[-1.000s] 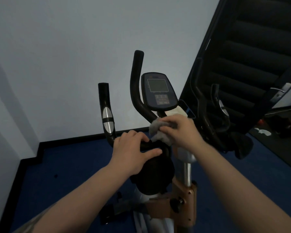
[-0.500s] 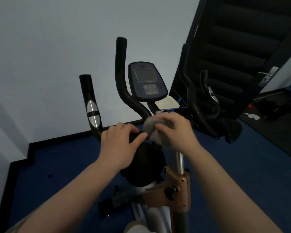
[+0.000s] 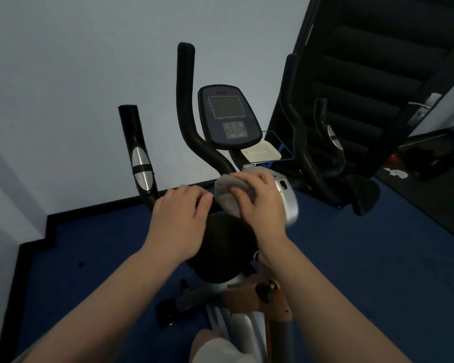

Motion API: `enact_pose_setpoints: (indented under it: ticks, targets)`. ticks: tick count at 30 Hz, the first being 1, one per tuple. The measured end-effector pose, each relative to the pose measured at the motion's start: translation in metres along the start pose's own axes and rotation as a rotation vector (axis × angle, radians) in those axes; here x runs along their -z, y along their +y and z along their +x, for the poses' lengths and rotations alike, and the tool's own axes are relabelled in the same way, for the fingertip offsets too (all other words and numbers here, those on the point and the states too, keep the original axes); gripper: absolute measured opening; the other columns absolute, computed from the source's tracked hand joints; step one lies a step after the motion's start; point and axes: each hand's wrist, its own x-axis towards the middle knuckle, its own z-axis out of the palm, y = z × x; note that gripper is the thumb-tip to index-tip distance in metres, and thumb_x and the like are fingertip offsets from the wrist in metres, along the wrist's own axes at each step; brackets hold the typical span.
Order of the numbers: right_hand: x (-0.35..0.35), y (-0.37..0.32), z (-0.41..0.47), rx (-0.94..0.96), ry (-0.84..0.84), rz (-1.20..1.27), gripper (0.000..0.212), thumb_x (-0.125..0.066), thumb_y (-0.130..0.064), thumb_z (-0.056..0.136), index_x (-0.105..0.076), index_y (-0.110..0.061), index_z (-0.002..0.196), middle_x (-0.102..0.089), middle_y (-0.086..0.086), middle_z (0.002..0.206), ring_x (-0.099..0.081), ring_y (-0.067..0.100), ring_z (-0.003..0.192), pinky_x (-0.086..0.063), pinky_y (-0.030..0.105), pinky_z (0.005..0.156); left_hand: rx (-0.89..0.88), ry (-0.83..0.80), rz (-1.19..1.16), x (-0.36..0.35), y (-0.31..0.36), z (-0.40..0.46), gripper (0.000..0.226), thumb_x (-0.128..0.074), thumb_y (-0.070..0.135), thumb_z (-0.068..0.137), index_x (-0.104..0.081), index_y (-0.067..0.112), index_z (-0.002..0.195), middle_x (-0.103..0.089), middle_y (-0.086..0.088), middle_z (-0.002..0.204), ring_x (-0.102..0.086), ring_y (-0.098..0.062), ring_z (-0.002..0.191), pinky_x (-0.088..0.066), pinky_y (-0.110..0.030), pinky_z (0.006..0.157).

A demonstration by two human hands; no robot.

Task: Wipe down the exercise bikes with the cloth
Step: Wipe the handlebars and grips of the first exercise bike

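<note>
An exercise bike stands in front of me, with a dark console (image 3: pixel 230 116) between black handlebars (image 3: pixel 188 100). My right hand (image 3: pixel 262 200) grips a grey cloth (image 3: pixel 227 192) and presses it against the bar and the silver housing (image 3: pixel 288 197) just below the console. My left hand (image 3: pixel 180 218) lies over the lower left handlebar, fingers curled on the bar beside the cloth. The left grip with its silver sensor plates (image 3: pixel 140 163) rises to the left of that hand.
A white wall stands close behind the bike, and blue carpet (image 3: pixel 364 258) covers the floor. A dark staircase (image 3: pixel 364 61) rises at the right. Right handlebars (image 3: pixel 299 121) stand before it. A small tray (image 3: pixel 262 153) sits below the console. The orange seat post clamp (image 3: pixel 254 297) is below my arms.
The view has shifted so the bike sits more centred and the silver housing shows. My right hand with the cloth has slid slightly along the bar; my left hand stays on the handlebar.
</note>
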Motion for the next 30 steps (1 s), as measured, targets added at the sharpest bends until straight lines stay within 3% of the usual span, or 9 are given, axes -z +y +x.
enact_pose_setpoints:
  ticks: [5, 9, 13, 15, 19, 23, 25, 28, 30]
  targets:
    - [0.022, 0.021, -0.032, 0.074, -0.063, 0.139, 0.027, -0.069, -0.01, 0.086, -0.07, -0.026, 0.108, -0.057, -0.008, 0.107, -0.055, 0.003, 0.102, -0.044, 0.012, 0.087, 0.016, -0.009, -0.003, 0.003, 0.001, -0.003, 0.038, -0.027, 0.045, 0.095, -0.06, 0.028, 0.105, -0.053, 0.013, 0.095, -0.043, -0.007, 0.09, -0.035, -0.031, 0.089]
    - [0.015, 0.012, 0.014, 0.094, -0.106, 0.044, 0.025, -0.069, -0.012, 0.087, -0.071, -0.023, 0.109, -0.056, -0.009, 0.104, -0.051, -0.003, 0.097, -0.041, 0.009, 0.086, 0.034, -0.009, 0.022, 0.003, 0.003, -0.001, 0.036, -0.03, 0.044, 0.095, -0.061, 0.029, 0.106, -0.056, 0.011, 0.1, -0.045, -0.007, 0.092, -0.035, -0.031, 0.089]
    - [0.007, 0.016, 0.013, 0.082, -0.102, 0.05, 0.029, -0.067, -0.017, 0.089, -0.068, -0.032, 0.114, -0.052, -0.016, 0.105, -0.049, -0.008, 0.1, -0.039, 0.006, 0.085, 0.064, -0.016, 0.015, 0.004, 0.006, -0.001, 0.028, -0.036, 0.041, 0.097, -0.061, 0.03, 0.104, -0.055, 0.012, 0.097, -0.046, -0.007, 0.09, -0.036, -0.031, 0.086]
    - [0.018, 0.025, -0.001, 0.11, -0.108, 0.018, 0.031, -0.069, -0.021, 0.088, -0.067, -0.037, 0.115, -0.055, -0.017, 0.103, -0.05, -0.002, 0.1, -0.041, 0.011, 0.084, 0.115, -0.043, -0.001, 0.007, 0.008, 0.004, 0.025, -0.039, 0.04, 0.097, -0.061, 0.03, 0.104, -0.057, 0.012, 0.096, -0.047, -0.008, 0.091, -0.038, -0.032, 0.085]
    - [0.011, 0.01, 0.039, 0.222, -0.055, -0.126, 0.024, -0.074, -0.023, 0.083, -0.074, -0.027, 0.107, -0.062, -0.007, 0.093, -0.047, 0.01, 0.096, -0.037, 0.024, 0.081, 0.211, -0.08, 0.074, 0.007, 0.017, 0.014, 0.024, -0.04, 0.045, 0.096, -0.058, 0.03, 0.095, -0.053, 0.011, 0.09, -0.047, -0.011, 0.09, -0.038, -0.033, 0.079]
    - [-0.006, -0.007, 0.071, 0.208, -0.105, -0.057, 0.024, -0.068, -0.024, 0.088, -0.073, -0.024, 0.111, -0.065, -0.006, 0.102, -0.052, 0.014, 0.1, -0.044, 0.037, 0.088, 0.233, 0.035, 0.188, -0.002, 0.023, 0.013, 0.021, -0.041, 0.041, 0.097, -0.056, 0.026, 0.093, -0.053, 0.009, 0.091, -0.048, -0.014, 0.087, -0.04, -0.034, 0.079]
    - [-0.002, 0.008, 0.066, 0.245, -0.112, -0.029, 0.027, -0.066, -0.023, 0.088, -0.071, -0.029, 0.114, -0.067, -0.009, 0.103, -0.057, 0.012, 0.099, -0.046, 0.034, 0.088, 0.216, 0.082, 0.177, -0.006, 0.022, 0.009, 0.017, -0.043, 0.034, 0.098, -0.057, 0.026, 0.096, -0.055, 0.01, 0.09, -0.049, -0.013, 0.086, -0.041, -0.034, 0.079]
    - [0.004, 0.012, 0.071, 0.208, -0.149, 0.049, 0.024, -0.066, -0.026, 0.089, -0.07, -0.037, 0.109, -0.068, -0.018, 0.095, -0.059, 0.003, 0.09, -0.044, 0.011, 0.076, 0.211, 0.141, 0.174, -0.006, 0.019, 0.007, 0.017, -0.044, 0.033, 0.098, -0.06, 0.027, 0.102, -0.057, 0.011, 0.094, -0.049, -0.01, 0.086, -0.042, -0.032, 0.081]
    - [-0.011, -0.002, 0.095, 0.193, -0.158, 0.061, 0.018, -0.066, -0.03, 0.089, -0.072, -0.035, 0.106, -0.071, -0.012, 0.092, -0.063, 0.008, 0.088, -0.049, 0.02, 0.074, 0.218, 0.157, 0.193, -0.007, 0.018, 0.008, 0.02, -0.043, 0.034, 0.099, -0.061, 0.027, 0.105, -0.059, 0.01, 0.099, -0.05, -0.011, 0.09, -0.041, -0.032, 0.083]
